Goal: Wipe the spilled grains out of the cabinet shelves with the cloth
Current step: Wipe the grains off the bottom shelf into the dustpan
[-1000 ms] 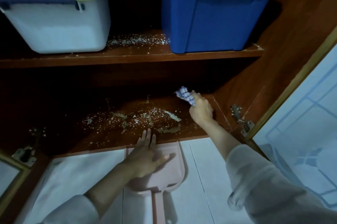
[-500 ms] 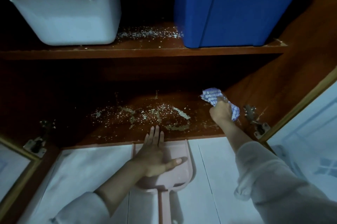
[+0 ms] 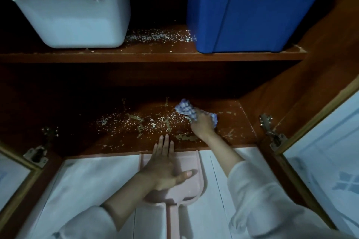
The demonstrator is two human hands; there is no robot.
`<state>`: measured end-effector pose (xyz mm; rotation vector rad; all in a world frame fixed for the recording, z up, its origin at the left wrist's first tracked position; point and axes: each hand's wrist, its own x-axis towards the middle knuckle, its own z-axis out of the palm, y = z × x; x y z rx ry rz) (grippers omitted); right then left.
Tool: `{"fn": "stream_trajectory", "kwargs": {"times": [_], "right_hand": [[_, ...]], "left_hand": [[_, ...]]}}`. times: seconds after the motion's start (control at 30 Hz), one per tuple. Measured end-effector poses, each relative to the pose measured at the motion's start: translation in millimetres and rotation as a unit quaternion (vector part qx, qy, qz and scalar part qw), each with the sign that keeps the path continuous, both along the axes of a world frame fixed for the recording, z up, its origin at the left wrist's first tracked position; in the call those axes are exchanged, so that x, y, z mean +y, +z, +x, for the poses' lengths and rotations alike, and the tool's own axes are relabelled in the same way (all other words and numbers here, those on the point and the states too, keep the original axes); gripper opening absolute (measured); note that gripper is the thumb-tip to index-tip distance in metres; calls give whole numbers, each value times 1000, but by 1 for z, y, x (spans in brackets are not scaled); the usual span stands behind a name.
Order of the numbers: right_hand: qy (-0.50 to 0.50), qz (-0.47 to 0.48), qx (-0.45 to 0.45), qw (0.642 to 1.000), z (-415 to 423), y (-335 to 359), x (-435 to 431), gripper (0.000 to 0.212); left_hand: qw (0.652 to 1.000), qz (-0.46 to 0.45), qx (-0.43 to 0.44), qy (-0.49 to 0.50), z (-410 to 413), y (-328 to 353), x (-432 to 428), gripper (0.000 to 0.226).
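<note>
Blue-checked cloth (image 3: 186,109), bunched in the grip of my right hand (image 3: 202,125), pressed on the lower shelf (image 3: 233,122) at the right edge of the spilled grains (image 3: 147,122); my left hand (image 3: 165,168), fingers straight and flat, rests on the pink dustpan (image 3: 192,186) at the shelf's front edge.

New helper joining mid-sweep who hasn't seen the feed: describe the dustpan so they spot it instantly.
Find the open wooden cabinet, then the white tiled floor before its bottom shelf. The dustpan lies there, mouth at the shelf edge, under the flat left hand. It is the only pink thing, its long handle pointing toward the person.
</note>
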<state>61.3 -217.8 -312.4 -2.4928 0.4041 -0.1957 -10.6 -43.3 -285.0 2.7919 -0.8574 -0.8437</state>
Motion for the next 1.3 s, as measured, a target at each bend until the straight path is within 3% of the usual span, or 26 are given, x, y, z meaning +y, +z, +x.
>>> {"fn": "stream_trajectory", "kwargs": {"times": [0.2, 0.27, 0.43, 0.57, 0.73, 0.83, 0.97, 1.13, 1.3], "right_hand": [[-25, 64, -89, 994, -12, 18, -2, 30], [-66, 18, -102, 992, -21, 28, -25, 34], [-179, -95, -17, 979, -55, 13, -66, 48], [-183, -32, -36, 982, -67, -10, -45, 51], [-156, 54, -46, 985, -51, -2, 2, 34], [-116, 104, -54, 986, -41, -6, 31, 28], [-122, 209, -82, 967, -32, 11, 35, 24], [-125, 167, -170, 963, -31, 36, 8, 19], [-72, 107, -151, 980, -26, 31, 12, 29]], "left_hand": [[1000, 12, 9, -25, 3, -3, 2, 113], [1000, 13, 3, -28, 4, -6, 2, 115], [999, 16, -5, -34, 6, -12, 3, 116], [999, -2, -17, -42, 5, -13, 6, 115], [999, -14, -7, -46, 9, -15, 9, 124], [998, -48, 12, -38, 8, -9, 12, 109], [985, -167, 26, 31, 16, -4, 32, 90], [948, -219, -208, 103, 21, -10, 59, 43], [915, -222, -285, 179, 16, -8, 72, 21]]}}
